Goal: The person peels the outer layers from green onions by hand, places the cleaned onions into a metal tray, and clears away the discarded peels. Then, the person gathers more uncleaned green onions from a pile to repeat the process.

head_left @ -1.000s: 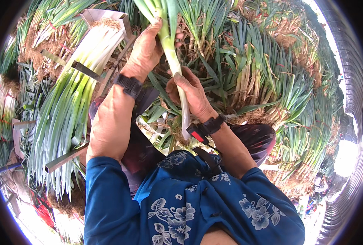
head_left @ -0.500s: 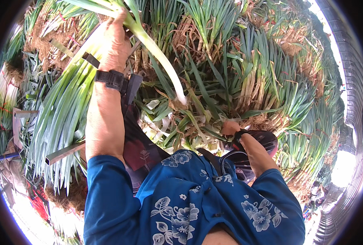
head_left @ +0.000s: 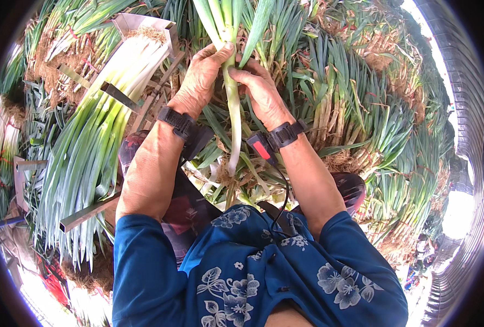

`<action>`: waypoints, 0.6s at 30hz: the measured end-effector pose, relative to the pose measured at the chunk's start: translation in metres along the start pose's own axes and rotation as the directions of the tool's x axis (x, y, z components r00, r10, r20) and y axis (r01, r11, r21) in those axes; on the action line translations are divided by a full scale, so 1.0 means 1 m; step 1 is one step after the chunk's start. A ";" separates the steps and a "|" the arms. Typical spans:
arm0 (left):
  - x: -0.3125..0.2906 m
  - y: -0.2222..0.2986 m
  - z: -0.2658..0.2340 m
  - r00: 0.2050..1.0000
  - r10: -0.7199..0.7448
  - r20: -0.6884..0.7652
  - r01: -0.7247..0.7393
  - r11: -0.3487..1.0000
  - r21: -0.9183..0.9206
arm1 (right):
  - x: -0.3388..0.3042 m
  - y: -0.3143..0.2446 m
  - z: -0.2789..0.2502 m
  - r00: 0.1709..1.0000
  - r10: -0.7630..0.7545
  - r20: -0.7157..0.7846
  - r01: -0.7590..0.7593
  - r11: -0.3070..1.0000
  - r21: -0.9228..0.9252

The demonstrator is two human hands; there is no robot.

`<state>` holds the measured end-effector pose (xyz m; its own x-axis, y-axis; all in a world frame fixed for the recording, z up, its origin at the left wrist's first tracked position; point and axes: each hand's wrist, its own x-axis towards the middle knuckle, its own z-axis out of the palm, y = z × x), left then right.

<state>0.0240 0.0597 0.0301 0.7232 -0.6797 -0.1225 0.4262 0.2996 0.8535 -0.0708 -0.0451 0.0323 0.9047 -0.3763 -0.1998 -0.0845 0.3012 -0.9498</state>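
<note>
A single green onion point(head_left: 233, 103) hangs upright in front of me, its green leaves up and its white stem and roots down. My left hand point(head_left: 204, 76) pinches it from the left, just below where the leaves fork. From the right, my right hand point(head_left: 259, 90) grips the same stalk slightly lower, thumb against the stem. Both wrists wear black straps. To the left, a bundle of cleaned green onions point(head_left: 97, 109) lies in a metal rack point(head_left: 153, 23), white ends toward the far side and leaves hanging toward me.
Heaps of untrimmed green onions point(head_left: 329, 92) with brown roots spread across the far side and right. Square metal bars point(head_left: 89, 211) of the rack jut out at left. Peeled leaves and scraps point(head_left: 247, 188) lie between my knees. A ribbed dark wall point(head_left: 473, 103) curves along the right.
My left hand has moved right, away from the rack, bringing the green onion to the middle. My right hand has risen from beside my knee and taken hold of the stalk.
</note>
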 end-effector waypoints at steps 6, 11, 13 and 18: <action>-0.001 -0.002 0.002 1.000 -0.004 -0.029 0.002 0.999 -0.047 | 0.004 0.005 -0.002 0.999 -0.012 0.042 0.010 0.999 0.051; -0.002 -0.002 0.005 0.998 -0.033 -0.056 0.024 0.989 -0.148 | 0.000 0.005 0.001 0.997 0.027 0.077 -0.041 0.980 0.196; 0.000 -0.005 0.003 0.997 -0.038 -0.068 0.027 0.989 -0.148 | 0.001 0.007 0.002 0.997 0.017 0.074 -0.031 0.982 0.187; 0.000 -0.009 0.007 0.990 -0.032 -0.140 0.012 0.991 -0.136 | 0.000 0.008 0.005 0.999 0.028 -0.033 -0.029 0.999 -0.026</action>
<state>0.0167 0.0525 0.0257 0.7782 -0.5886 -0.2189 0.5052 0.3798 0.7749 -0.0695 -0.0386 0.0261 0.8877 -0.3964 -0.2340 -0.1213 0.2889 -0.9496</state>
